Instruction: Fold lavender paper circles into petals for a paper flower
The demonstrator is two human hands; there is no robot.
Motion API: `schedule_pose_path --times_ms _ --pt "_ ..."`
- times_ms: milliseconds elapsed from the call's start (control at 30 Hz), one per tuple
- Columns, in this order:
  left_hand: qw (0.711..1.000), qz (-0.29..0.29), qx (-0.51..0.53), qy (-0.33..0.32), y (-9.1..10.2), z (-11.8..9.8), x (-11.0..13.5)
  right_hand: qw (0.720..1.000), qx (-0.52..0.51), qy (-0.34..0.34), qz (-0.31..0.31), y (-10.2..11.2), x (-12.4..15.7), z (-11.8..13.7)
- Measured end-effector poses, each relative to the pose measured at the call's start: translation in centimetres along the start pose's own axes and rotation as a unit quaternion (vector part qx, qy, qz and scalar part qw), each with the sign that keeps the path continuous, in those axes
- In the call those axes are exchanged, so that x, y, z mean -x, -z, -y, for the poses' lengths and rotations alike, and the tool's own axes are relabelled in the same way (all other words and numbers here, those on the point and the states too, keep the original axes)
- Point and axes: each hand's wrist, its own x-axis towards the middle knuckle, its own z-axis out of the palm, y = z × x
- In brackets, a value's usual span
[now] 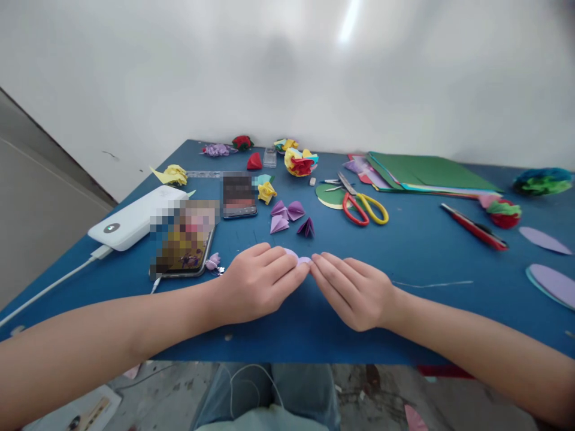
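Observation:
Just above the table's front part, my left hand point(263, 282) and my right hand point(353, 288) meet at their fingertips. Both pinch a small lilac paper piece point(303, 260), curved or folded, most of it hidden behind the fingers. Beyond it lie several folded purple paper petals point(295, 210), with a darker, pleated purple one point(306, 228) nearest my hands. To the left of my left hand is a small lilac charm point(214, 261) beside a phone point(186, 242).
Scissors point(359, 203) rest partly on a green paper round point(330, 196). Coloured sheets point(431, 172), a red-handled cutter point(476, 227) and lilac paper ovals point(554, 282) are to the right. At left are a cabled white power bank point(139, 218), a second phone point(239, 194) and crumpled paper flowers point(300, 162) behind.

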Motion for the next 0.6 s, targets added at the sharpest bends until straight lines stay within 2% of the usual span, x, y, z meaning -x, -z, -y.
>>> schedule_pose_path --times_ms 300,600 --pt "1.0 0.009 0.013 -0.004 -0.41 -0.09 0.27 0.998 -0.014 -0.055 0.011 0.09 -0.37 0.49" --pt "1.0 0.009 0.016 -0.005 -0.19 -0.14 0.13 0.998 -0.016 -0.053 -0.006 0.25 -0.38 0.59"
